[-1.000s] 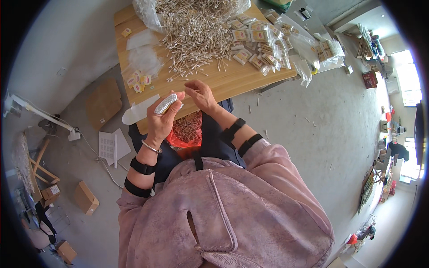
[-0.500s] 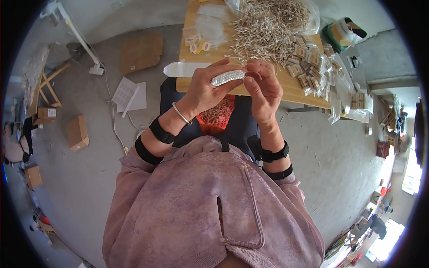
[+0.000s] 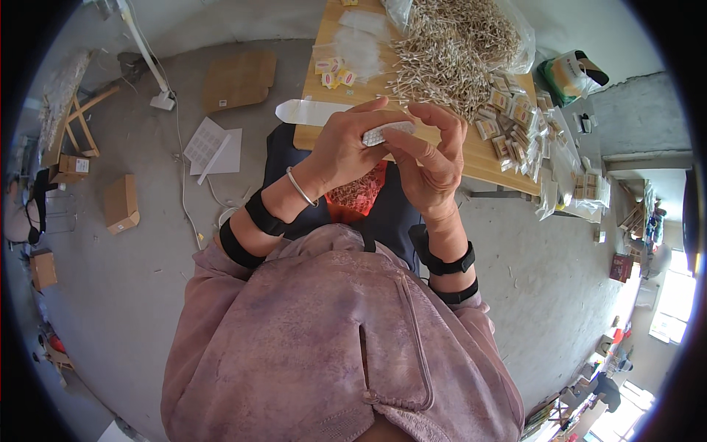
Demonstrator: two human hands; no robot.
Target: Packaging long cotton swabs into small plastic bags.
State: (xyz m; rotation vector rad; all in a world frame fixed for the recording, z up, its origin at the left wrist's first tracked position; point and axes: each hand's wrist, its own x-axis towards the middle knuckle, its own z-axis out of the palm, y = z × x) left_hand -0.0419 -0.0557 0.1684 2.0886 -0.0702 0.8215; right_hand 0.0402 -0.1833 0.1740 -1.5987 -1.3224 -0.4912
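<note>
A tight bundle of cotton swabs [image 3: 384, 133] is held up over the table's near edge, its white tips packed side by side. My left hand [image 3: 340, 147], with a bangle on the wrist, is wrapped round the bundle's left end. At the other end is my right hand [image 3: 436, 166]: its thumb and a bent finger press against the tips, while the index finger arches above. The far side of the bundle is hidden by the fingers. Beneath my hands, an orange-red bag [image 3: 359, 190] with loose swabs lies between my legs.
The wooden table [image 3: 313, 138] bears a big heap of loose swabs [image 3: 456, 55], several packed swab packets [image 3: 515, 118], yellow-white cards [image 3: 335, 74] and clear plastic bags [image 3: 357, 44]. A white strip [image 3: 309, 112] juts past its left edge. Cardboard [image 3: 239, 77] and paper sheets [image 3: 213, 151] lie on the floor.
My right hand has turned inward, its thumb and finger now across the bundle's tips. The bundle has tilted and moved slightly right. My view has shifted a little.
</note>
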